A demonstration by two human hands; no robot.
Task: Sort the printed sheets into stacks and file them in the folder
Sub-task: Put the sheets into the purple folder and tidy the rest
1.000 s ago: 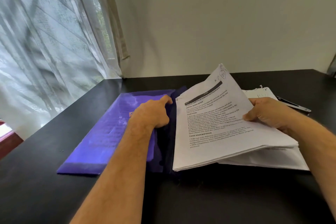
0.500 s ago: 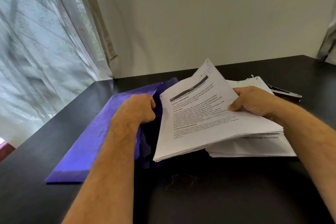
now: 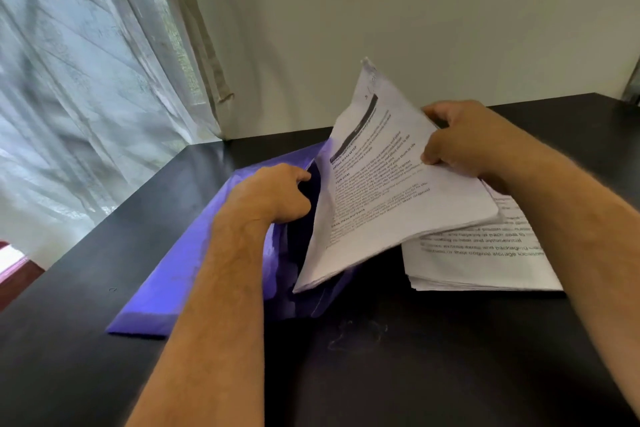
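The right hand (image 3: 460, 142) pinches a stack of printed sheets (image 3: 398, 194) at its far right edge, tilted with the left edge dipping toward the mouth of the purple folder (image 3: 194, 253), which the left hand (image 3: 273, 194) grips at its upper flap to hold the pocket open on the black worktop (image 3: 415, 357). To file it well, I would lead with the low near corner, keep the flap lifted, and slide the stack in squarely so no sheet fans out or catches. A second pile of sheets (image 3: 485, 263) lies just right of the folder, partly under the held stack.

Both forearms (image 3: 221, 288) are bare, no sleeves or jewellery visible.
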